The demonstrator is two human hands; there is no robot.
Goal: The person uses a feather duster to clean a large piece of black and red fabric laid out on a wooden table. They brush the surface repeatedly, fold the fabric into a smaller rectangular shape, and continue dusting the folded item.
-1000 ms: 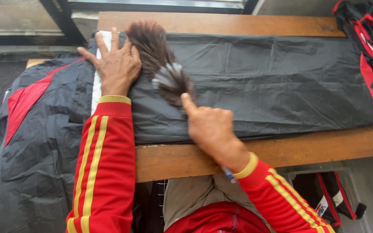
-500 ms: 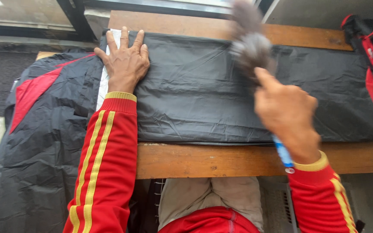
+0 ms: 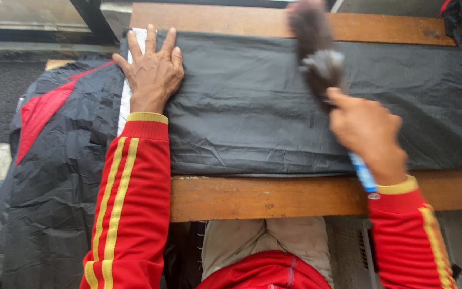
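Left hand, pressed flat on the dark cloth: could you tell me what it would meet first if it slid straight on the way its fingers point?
Probably the bare wooden bench past the cloth's far edge; the left hand's fingertips nearly reach it.

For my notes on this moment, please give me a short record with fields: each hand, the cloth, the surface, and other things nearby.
left hand: flat, fingers spread, pressing the left end of the black fabric
right hand: gripping a feather duster by its blue handle, brush head on the fabric
black fabric: folded, lying lengthwise on the bench
wooden bench: bare front edge visible
black and red garment: hanging over the left end
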